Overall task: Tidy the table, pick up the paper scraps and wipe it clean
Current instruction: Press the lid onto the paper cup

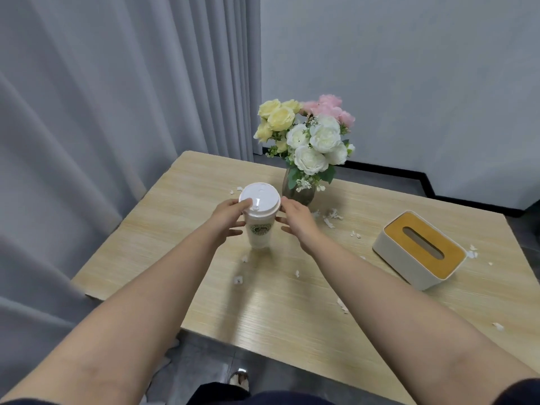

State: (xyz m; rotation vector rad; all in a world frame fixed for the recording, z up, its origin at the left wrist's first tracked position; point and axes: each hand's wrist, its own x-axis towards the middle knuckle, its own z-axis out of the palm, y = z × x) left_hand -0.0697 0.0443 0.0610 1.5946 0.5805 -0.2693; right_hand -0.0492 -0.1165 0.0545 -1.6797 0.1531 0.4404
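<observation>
- White paper cup with a flat white plastic lid and a green round logo [259, 220] stands upright on the table, between both hands
- left hand [228, 215] is at the cup's left side, thumb lying on the rim of the lid, fingers reaching toward the cup wall just below; whether they actually press the wall cannot be told
- right hand [295, 220] is at the cup's right side, fingers relaxed and loosely spread, tips just beside the lid and wall; contact cannot be told, and neither hand is closed round the cup
- pale wood-grain table [292, 317] carries everything else
- small torn white paper scraps [331, 218] lie scattered over it: a cluster to the right of the right hand, a few in front of the cup, a couple behind it on the left, and more toward the right edge
- brownish glass vase holding yellow, white and pink flowers [306, 135] stands just behind the cup, to its right
- cream rectangular tissue box with a mustard slotted top [419, 249] sits well to the right, near more scraps
- grey curtain [87, 141] hangs to the left of the table
</observation>
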